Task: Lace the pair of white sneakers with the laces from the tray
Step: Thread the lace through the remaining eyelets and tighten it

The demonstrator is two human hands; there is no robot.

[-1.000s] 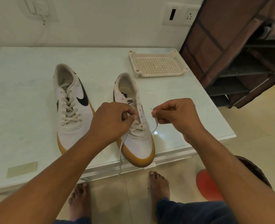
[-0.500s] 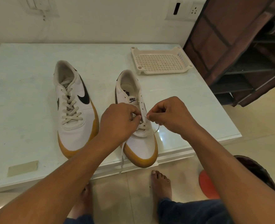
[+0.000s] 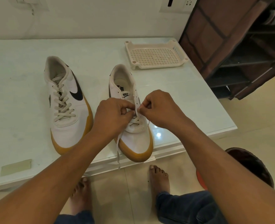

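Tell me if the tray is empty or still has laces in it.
Empty: the tray shows only its bare perforated floor.

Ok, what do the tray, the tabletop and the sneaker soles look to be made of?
The tray: cream moulded plastic, matte, by its perforated grid floor. The tabletop: glossy, probably glass or polished stone; it shows a bright reflection. The soles: tan, likely gum rubber, smooth and dull.

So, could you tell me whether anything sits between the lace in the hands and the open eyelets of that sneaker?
Nothing visible does. The left hand and right hand pinch the lace right at the sneaker's eyelet row; the free eyelets beyond them are bare. The laced sneaker and tray sit aside.
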